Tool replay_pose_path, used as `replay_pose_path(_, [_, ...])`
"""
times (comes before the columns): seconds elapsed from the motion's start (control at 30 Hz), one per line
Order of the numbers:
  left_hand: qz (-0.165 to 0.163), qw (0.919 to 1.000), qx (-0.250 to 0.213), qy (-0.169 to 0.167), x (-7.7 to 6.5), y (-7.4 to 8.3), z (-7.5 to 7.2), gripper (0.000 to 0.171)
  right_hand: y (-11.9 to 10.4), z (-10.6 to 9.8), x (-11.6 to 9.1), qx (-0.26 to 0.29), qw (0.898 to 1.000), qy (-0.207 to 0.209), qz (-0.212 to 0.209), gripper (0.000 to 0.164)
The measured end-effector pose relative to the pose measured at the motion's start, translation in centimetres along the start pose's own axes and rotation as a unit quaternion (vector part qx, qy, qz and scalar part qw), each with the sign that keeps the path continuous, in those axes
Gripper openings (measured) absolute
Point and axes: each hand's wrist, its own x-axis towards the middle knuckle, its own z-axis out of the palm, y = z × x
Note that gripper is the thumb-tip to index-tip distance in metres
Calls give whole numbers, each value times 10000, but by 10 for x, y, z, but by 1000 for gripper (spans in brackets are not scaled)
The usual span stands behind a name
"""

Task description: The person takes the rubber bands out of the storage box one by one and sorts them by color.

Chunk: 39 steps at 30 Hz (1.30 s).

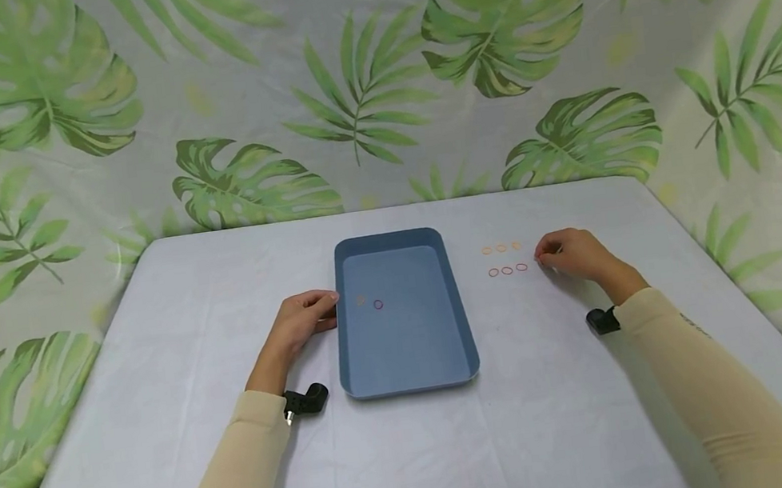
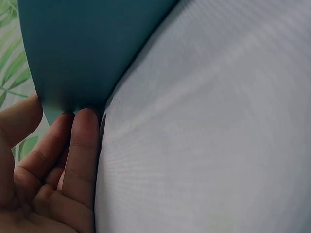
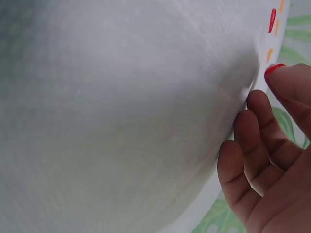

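Observation:
A shallow blue-grey tray (image 1: 411, 391) lies on the white table with one orange band (image 1: 360, 300) and one red band (image 1: 378, 304) inside. My left hand (image 1: 301, 318) holds the tray's left side; in the left wrist view its thumb (image 2: 24, 119) meets the rim and its fingers (image 2: 83, 141) touch the outer wall. Right of the tray lie a row of orange bands (image 1: 502, 247) and a row of red bands (image 1: 507, 270). At the right end of the red row, my right hand (image 1: 573, 255) pinches a small red band (image 3: 275, 68) at the thumb tip; the index finger is mostly hidden.
The white tablecloth (image 1: 416, 466) covers the table up to its back edge. A leaf-patterned cloth (image 1: 359, 94) hangs behind it. Each wrist wears a black camera, one beside the left sleeve (image 1: 236, 471), one beside the right sleeve (image 1: 711, 384).

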Motion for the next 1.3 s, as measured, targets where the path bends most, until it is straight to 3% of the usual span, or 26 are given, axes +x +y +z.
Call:
replay_pose_path(0.77, [82, 9999, -28, -91, 1, -2, 0, 37, -4, -2, 2, -112, 9993, -327, 162, 19])
replay_pose_path(1.0, [89, 9999, 16, -84, 2, -2, -1, 38, -27, -11, 0, 149, 9991, -156, -377, 23])
replay_pose_path(1.3, [40, 10000, -15, -81, 2, -3, -1, 37, -69, -15, -2, 486, 9946, -265, -878, 26])
